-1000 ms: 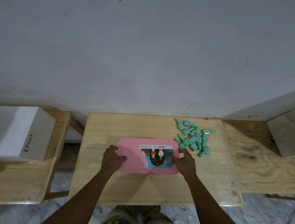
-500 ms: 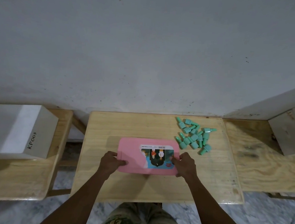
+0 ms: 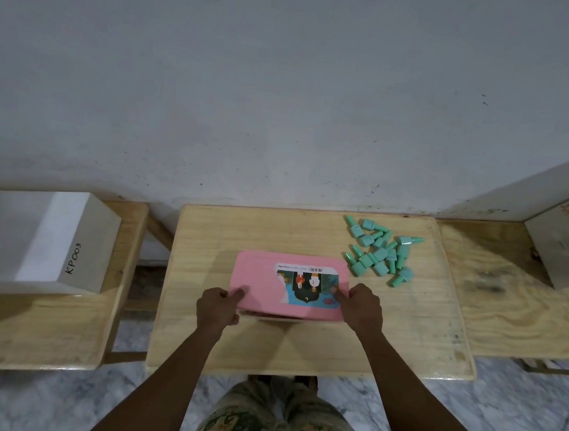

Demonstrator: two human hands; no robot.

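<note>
A flat pink box (image 3: 260,282) with a picture label on its top lies in the middle of the small wooden table (image 3: 240,232). My left hand (image 3: 217,307) grips its near left corner, thumb on the lid and fingers under the edge. My right hand (image 3: 362,308) holds the near right corner, thumb on the label. The near edge of the lid is raised a little, showing a dark gap beneath. A heap of several small teal bottles (image 3: 381,253) lies on the table to the right of the box.
A white box marked KP003 (image 3: 33,241) stands on the wooden bench (image 3: 26,323) at the left. Another pale box (image 3: 566,246) sits on the plywood bench (image 3: 515,314) at the right. A grey wall runs behind the table; marble floor lies below.
My left hand slid from the top of the box down to its near left corner. The near edge of the lid has lifted slightly. My right hand shifted a little outward.
</note>
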